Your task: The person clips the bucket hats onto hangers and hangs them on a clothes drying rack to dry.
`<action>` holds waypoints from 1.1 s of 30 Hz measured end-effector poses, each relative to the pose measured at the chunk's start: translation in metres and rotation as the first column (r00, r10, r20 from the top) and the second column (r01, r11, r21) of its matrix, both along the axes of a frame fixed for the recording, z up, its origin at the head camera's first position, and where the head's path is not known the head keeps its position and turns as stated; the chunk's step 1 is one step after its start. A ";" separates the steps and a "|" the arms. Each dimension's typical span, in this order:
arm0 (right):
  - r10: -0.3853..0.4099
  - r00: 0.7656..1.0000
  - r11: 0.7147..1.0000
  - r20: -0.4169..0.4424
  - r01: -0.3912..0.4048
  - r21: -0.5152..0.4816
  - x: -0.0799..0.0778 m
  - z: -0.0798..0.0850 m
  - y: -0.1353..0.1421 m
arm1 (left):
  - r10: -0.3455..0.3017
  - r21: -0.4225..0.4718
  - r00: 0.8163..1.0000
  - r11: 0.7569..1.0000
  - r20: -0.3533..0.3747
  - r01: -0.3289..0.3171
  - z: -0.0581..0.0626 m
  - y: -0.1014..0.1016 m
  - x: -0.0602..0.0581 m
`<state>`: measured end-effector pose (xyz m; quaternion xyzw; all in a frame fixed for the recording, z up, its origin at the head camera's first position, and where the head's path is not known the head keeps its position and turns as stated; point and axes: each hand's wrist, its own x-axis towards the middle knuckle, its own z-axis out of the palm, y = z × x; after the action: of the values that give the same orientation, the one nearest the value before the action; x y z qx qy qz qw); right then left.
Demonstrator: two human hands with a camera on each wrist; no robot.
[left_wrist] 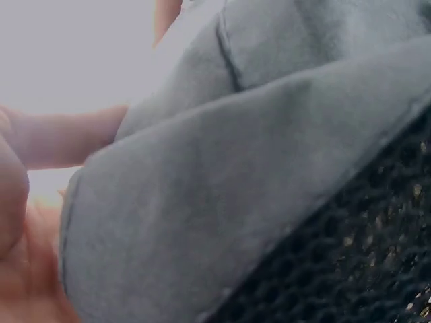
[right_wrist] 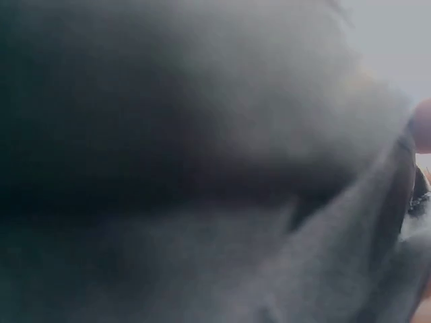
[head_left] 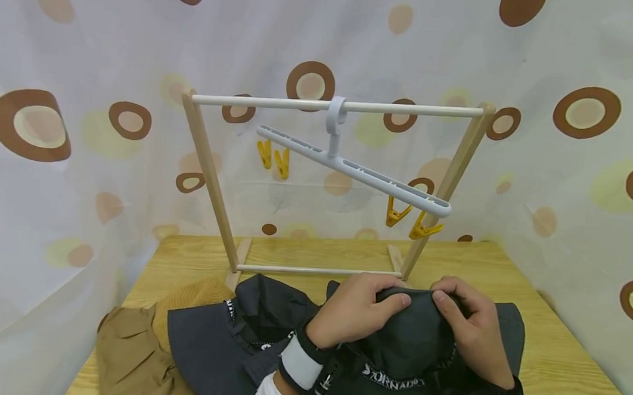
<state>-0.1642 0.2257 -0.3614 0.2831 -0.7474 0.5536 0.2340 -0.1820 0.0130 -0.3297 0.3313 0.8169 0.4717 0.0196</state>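
In the head view a dark grey hat (head_left: 414, 334) with white lettering on its band is held up in front of the rack, at the lower right of centre. My left hand (head_left: 353, 310) pinches the top edge of its cloth between thumb and fingers. A little to the right, my right hand (head_left: 473, 331) pinches the same edge. Grey cloth and a black mesh panel (left_wrist: 343, 235) fill much of the left wrist view, with left-hand fingers at its left side. Blurred dark cloth (right_wrist: 202, 256) covers most of the right wrist view.
A wooden rack (head_left: 210, 180) stands behind the hat. From its top bar hangs a white hanger (head_left: 355, 170) with yellow clips (head_left: 398, 212) beneath it. A second dark hat (head_left: 206, 347), a tan hat (head_left: 136, 355) and a mustard knit item (head_left: 193, 295) lie on the wooden table (head_left: 560, 371).
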 end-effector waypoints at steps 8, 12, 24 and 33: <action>-0.180 0.984 0.983 -0.017 0.180 0.034 0.003 0.003 -0.015 | 0.102 0.044 0.994 0.994 -0.027 -0.100 0.004 -0.010 0.010; -0.350 0.936 0.937 0.039 0.350 0.000 0.003 0.007 -0.021 | 0.150 0.057 0.988 0.987 -0.041 -0.148 0.011 -0.023 0.017; -0.662 0.750 0.746 0.006 0.659 -0.091 -0.003 0.018 -0.019 | 0.283 0.098 0.954 0.957 -0.093 -0.274 0.024 -0.057 0.026; -0.620 0.764 0.780 -0.175 0.625 -0.037 -0.016 0.038 -0.042 | 0.385 0.125 0.919 0.919 -0.090 -0.373 0.016 -0.070 0.022</action>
<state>-0.1802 0.1839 -0.3235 0.0701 -0.7815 0.4084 0.4664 -0.1604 -0.0566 -0.3135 0.1934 0.8394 0.4895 -0.1356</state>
